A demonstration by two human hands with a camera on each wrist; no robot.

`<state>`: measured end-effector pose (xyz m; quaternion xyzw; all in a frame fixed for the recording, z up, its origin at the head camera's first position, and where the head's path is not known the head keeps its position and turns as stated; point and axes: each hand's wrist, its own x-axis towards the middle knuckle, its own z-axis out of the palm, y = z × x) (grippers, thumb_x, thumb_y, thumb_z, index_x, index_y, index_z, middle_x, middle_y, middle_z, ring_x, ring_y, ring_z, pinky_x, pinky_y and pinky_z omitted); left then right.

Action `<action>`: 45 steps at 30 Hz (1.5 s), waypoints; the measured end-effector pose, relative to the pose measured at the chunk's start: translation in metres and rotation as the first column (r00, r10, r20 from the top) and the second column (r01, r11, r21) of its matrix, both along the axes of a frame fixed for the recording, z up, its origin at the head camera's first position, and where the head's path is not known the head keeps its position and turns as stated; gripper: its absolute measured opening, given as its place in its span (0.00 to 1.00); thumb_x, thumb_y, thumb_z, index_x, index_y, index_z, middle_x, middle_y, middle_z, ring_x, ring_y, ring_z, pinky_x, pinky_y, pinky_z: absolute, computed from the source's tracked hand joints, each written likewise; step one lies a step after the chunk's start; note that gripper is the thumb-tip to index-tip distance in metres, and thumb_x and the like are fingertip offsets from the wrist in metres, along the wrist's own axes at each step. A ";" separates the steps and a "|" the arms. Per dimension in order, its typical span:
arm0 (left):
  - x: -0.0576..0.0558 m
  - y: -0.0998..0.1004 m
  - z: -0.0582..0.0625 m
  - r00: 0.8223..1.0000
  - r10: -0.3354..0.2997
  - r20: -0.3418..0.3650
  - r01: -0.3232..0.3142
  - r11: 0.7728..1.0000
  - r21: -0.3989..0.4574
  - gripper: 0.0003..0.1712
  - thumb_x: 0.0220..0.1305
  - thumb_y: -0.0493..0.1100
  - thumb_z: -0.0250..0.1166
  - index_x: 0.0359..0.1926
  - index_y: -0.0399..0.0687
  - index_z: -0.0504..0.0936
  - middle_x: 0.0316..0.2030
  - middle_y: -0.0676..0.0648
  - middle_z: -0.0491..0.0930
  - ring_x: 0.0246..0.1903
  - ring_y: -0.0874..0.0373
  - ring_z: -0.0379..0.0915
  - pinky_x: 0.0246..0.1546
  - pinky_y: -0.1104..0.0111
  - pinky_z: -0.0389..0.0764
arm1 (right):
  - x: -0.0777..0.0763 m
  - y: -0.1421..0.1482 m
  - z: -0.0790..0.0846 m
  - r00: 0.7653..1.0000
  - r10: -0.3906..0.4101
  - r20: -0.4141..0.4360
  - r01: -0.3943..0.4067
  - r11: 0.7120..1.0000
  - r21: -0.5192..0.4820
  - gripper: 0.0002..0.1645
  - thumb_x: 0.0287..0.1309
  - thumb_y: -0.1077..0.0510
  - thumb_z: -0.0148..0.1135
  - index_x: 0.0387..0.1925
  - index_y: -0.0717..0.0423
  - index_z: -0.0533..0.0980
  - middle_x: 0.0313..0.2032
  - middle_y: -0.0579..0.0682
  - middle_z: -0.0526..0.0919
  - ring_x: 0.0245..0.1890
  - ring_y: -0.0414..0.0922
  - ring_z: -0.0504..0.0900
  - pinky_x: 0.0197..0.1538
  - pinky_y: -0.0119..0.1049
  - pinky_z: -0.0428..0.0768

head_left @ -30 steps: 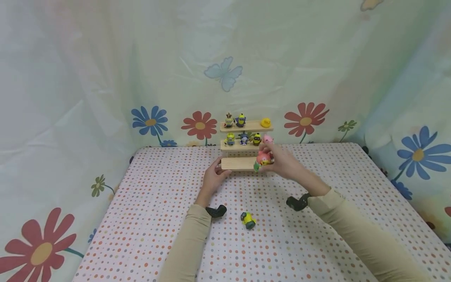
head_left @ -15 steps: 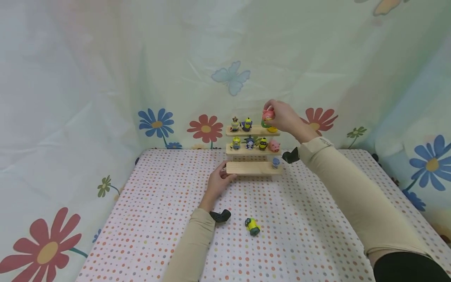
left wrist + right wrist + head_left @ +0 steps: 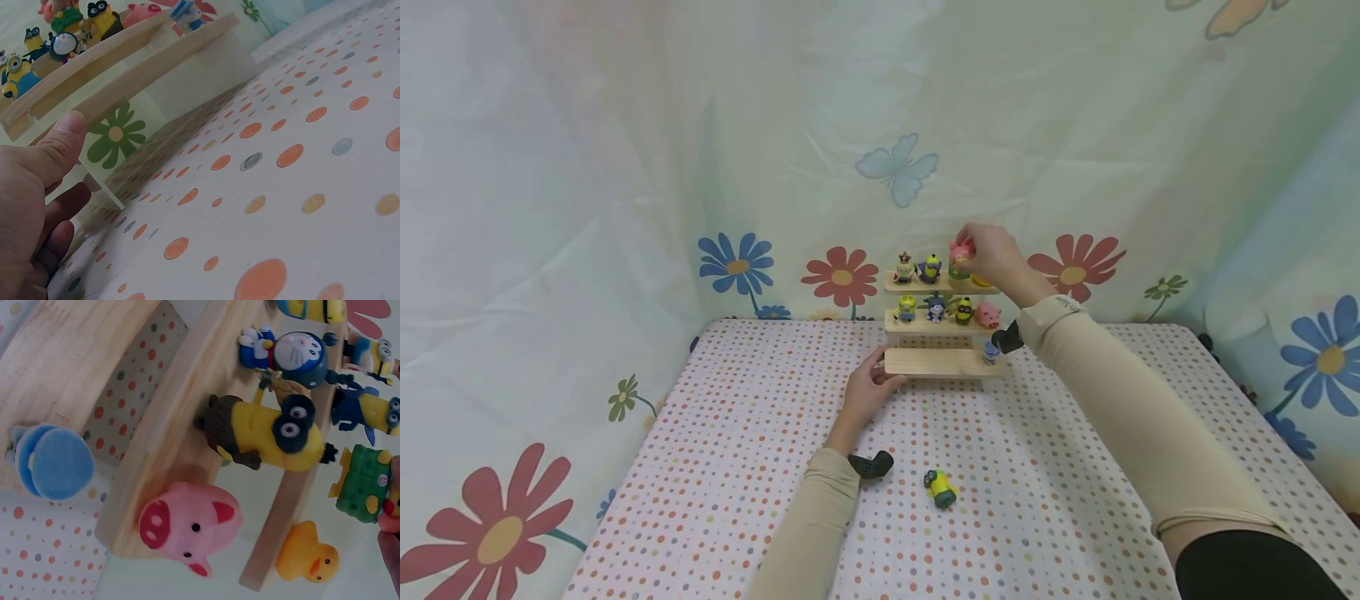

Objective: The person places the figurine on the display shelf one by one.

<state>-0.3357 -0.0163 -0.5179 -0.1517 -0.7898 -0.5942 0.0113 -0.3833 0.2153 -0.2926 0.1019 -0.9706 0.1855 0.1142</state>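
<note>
My left hand (image 3: 863, 392) grips the left end of the bottom board of a three-tier wooden display shelf (image 3: 932, 361), its thumb against the board's front edge in the left wrist view. At the top tier, my right hand (image 3: 996, 254) pinches a toy figure with a pink head and a green body (image 3: 364, 484). That toy is upright over the board, between a caped minion figure (image 3: 929, 268) and a yellow rubber duck (image 3: 306, 553). The hand partly hides the duck in the head view.
On the middle tier stand a pink pig (image 3: 190, 528), minion figures (image 3: 269, 434) and a blue-and-white cat figure (image 3: 300, 353). A blue-hatted figure (image 3: 62, 462) occupies the bottom board's right end. A yellow-and-green figure (image 3: 939, 489) lies on the dotted tablecloth (image 3: 760, 467).
My right hand has lifted the pink-and-green toy from in front of the bottom tier to the top tier, then shifted left beside the duck. The left hand keeps its grip on the shelf.
</note>
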 end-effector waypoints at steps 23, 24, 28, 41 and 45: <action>-0.002 -0.001 0.000 1.000 -0.010 -0.014 0.011 1.000 0.015 0.46 0.55 0.52 0.70 0.71 0.48 0.60 0.56 0.39 0.77 0.48 0.54 0.80 0.44 0.69 0.82 | 0.000 -0.008 -0.010 0.999 -0.032 -0.022 0.033 0.998 0.060 0.23 0.55 0.60 0.67 0.50 0.67 0.72 0.45 0.64 0.75 0.44 0.57 0.74 0.48 0.51 0.74; -0.002 -0.001 0.001 1.000 -0.010 -0.015 0.010 1.000 0.012 0.46 0.55 0.52 0.70 0.71 0.48 0.60 0.57 0.39 0.76 0.48 0.54 0.80 0.44 0.70 0.82 | 0.000 -0.008 -0.010 0.999 -0.034 -0.019 0.035 0.997 0.064 0.24 0.55 0.60 0.67 0.51 0.67 0.72 0.45 0.64 0.75 0.45 0.57 0.74 0.48 0.51 0.74; -0.002 -0.001 0.000 1.000 -0.010 -0.013 0.010 1.000 0.007 0.46 0.55 0.53 0.70 0.71 0.48 0.60 0.57 0.39 0.76 0.49 0.54 0.80 0.44 0.70 0.82 | 0.001 -0.009 -0.008 0.999 -0.034 -0.015 0.035 0.996 0.077 0.26 0.56 0.59 0.66 0.54 0.66 0.71 0.46 0.65 0.74 0.45 0.58 0.74 0.48 0.52 0.75; -0.005 0.002 -0.002 1.000 -0.012 -0.002 0.012 1.000 0.021 0.47 0.54 0.53 0.71 0.71 0.48 0.60 0.56 0.39 0.77 0.49 0.53 0.79 0.45 0.68 0.82 | 0.005 -0.008 -0.008 0.999 -0.050 -0.017 0.052 0.995 0.087 0.31 0.56 0.58 0.66 0.59 0.64 0.68 0.50 0.65 0.72 0.44 0.57 0.74 0.48 0.52 0.75; -0.004 0.002 -0.002 1.000 -0.015 -0.005 0.015 1.000 0.017 0.47 0.54 0.53 0.70 0.71 0.48 0.60 0.56 0.40 0.77 0.49 0.53 0.79 0.45 0.68 0.82 | 0.007 -0.008 -0.005 0.997 -0.074 -0.003 0.074 0.991 0.113 0.36 0.56 0.56 0.67 0.63 0.64 0.65 0.54 0.66 0.70 0.46 0.59 0.74 0.50 0.52 0.76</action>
